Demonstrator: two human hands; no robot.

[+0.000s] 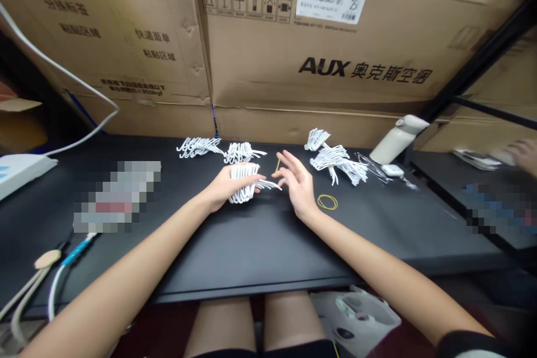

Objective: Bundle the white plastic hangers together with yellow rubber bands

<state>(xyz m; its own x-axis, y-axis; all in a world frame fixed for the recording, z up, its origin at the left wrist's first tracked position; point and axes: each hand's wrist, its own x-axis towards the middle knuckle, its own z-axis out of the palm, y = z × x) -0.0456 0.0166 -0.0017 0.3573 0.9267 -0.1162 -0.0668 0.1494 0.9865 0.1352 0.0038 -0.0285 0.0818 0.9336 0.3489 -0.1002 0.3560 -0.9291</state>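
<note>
My left hand (218, 187) is closed around a bundle of white hooks (243, 193), their curved ends to the left and straight ends to the right. Just right of the bundle is my right hand (301, 187), fingers bent, with a yellow rubber band (277, 165) held between its fingers. The straight ends of the hooks reach close to my right fingertips; whether they touch is unclear. Behind my left hand lie two more bunches of hooks, one farther left (198, 147) and one nearer (240, 152). Several bunches of white hooks (335, 158) lie beyond my right hand.
Loose rubber band loops (335, 204) lie on the black table (260, 251). A white bottle (392, 142) leans at the back right, by a small white case (392, 170). Cardboard boxes (260, 78) stand behind. Cables (75, 251) run at left. Another person's hand (524, 155) shows far right.
</note>
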